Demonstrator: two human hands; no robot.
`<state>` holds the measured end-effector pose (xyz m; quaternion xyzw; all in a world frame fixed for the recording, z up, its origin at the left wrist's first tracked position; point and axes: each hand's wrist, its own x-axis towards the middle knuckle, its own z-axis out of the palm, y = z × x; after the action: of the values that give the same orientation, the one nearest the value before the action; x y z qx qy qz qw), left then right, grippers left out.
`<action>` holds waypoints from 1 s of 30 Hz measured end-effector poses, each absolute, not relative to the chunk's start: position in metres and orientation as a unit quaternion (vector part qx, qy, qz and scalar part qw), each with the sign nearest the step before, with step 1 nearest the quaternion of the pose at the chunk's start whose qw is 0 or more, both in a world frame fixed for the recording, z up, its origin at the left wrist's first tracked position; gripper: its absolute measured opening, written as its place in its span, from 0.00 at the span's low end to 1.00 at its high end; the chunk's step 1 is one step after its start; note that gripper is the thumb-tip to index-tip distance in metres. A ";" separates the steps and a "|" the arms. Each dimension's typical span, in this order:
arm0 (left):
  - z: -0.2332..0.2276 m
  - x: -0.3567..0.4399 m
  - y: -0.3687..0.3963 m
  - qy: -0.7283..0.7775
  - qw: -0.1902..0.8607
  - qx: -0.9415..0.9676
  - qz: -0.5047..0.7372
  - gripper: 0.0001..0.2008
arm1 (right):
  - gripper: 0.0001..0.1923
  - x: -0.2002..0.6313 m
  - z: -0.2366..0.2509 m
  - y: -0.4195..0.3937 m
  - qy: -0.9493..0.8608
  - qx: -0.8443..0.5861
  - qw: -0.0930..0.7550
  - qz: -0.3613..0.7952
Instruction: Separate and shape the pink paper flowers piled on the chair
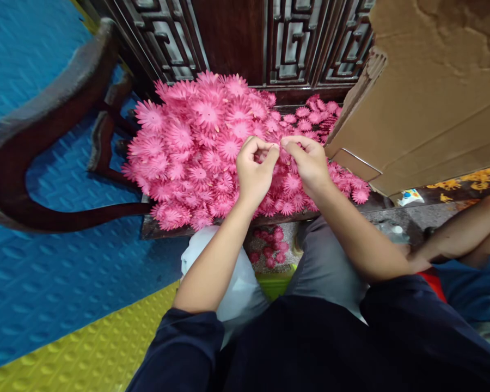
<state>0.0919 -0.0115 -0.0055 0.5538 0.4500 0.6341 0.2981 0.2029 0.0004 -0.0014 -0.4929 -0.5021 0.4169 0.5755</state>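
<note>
Two hands, left hand and right hand, fingertips pinched shut on one pink petal piece between them, above frame-centre flower pile

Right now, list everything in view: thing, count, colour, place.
paper flowers: a heap too many to count, pink, piled on the wooden bench
fallen flowers: several, pink, on the floor under the bench edge
wooden bench: one, dark brown, carved back panels above, curved armrest at left
cardboard box: one, brown, at right beside the heap
floor mats: blue with a yellow one nearer, at left
white bag: one, between the knees
another person's arm: one, at right edge
left hand: pinching something small above the heap, hidden by fingers
right hand: pinching likewise, fingertips close to the left hand's
</note>
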 end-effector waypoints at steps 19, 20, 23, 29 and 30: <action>-0.001 0.084 -0.015 0.498 0.218 0.582 0.605 0.11 | 0.07 0.210 0.005 0.000 -0.538 -0.458 0.574 0.414; -0.002 0.084 -0.015 0.506 0.205 0.581 0.604 0.11 | 0.07 0.210 0.006 -0.001 -0.541 -0.459 0.570 0.415; -0.004 0.081 -0.014 0.535 0.148 0.582 0.595 0.14 | 0.08 0.210 0.009 -0.003 -0.544 -0.469 0.557 0.417; -0.003 0.076 -0.014 0.546 0.103 0.610 0.565 0.08 | 0.10 0.211 0.009 0.000 -0.543 -0.478 0.558 0.406; -0.002 0.076 -0.014 0.546 0.101 0.609 0.567 0.08 | 0.10 0.212 0.008 0.001 -0.539 -0.483 0.559 0.404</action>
<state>0.0762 -0.0144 -0.0022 0.6089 0.5457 0.5666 0.1015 0.2118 0.0005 0.0082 -0.4833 -0.5392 0.4036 0.5593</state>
